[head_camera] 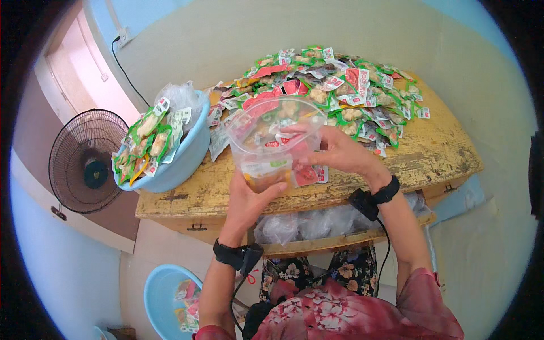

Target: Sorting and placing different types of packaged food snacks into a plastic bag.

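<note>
A clear plastic pouch (265, 148), its wide round mouth spread, is held above the front part of the worn wooden desk. My left hand (250, 199) grips it low, with the thumb across the printed lower front. At its right side, my right hand (340, 148) pinches the wall near the rim; some fingers show through the plastic, and whether they are inside or behind is hard to tell. Small red-and-white print shows through the pouch. Behind it spreads a large heap of small sealed food packets (318, 93), many with green edges.
On the desk's left stands a blue basin (191, 148) with packets and clear plastic bags. An open drawer (314, 248) of clear bags sticks out before my lap. A fan (89, 161) stands at the left; another blue basin (159, 297) with packets is on the floor.
</note>
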